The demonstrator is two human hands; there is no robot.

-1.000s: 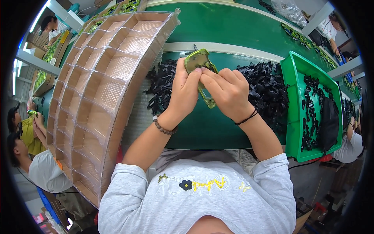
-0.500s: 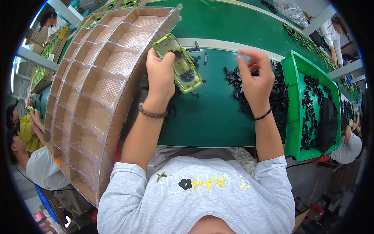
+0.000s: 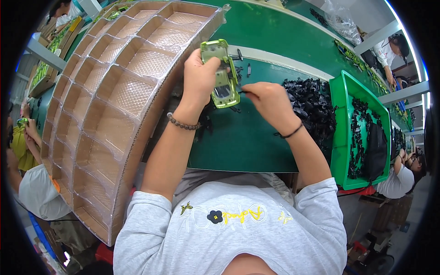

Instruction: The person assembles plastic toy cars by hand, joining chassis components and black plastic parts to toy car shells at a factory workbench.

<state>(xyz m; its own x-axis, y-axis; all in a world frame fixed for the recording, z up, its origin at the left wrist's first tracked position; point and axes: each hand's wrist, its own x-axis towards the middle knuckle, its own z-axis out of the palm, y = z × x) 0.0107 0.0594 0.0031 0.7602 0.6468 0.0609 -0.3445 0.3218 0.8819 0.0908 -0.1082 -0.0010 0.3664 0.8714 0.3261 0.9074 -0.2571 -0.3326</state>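
Observation:
My left hand (image 3: 200, 81) is closed around a lime-green toy car body shell (image 3: 225, 97), its hollow inside facing up and the thumb lying in the middle of it. Close to the shell's right side, my right hand (image 3: 273, 101) pinches a small black plastic part (image 3: 244, 90). From this view I cannot tell whether that part touches the shell. A heap of similar black parts (image 3: 312, 105) lies on the green table (image 3: 238, 144) to the right of my right hand. A few loose ones lie under and beyond the shell.
On the left stands a large cardboard tray (image 3: 130, 94) with clear plastic compartments. A green bin (image 3: 339, 137) holding black parts and a dark cloth-like item (image 3: 376, 151) is on the right. Beyond the table runs a green conveyor (image 3: 270, 34). Other people work on both sides.
My right hand has moved left from the black heap to the shell, now with a black part between its fingers. My left hand has shifted slightly right and turned the shell more upright.

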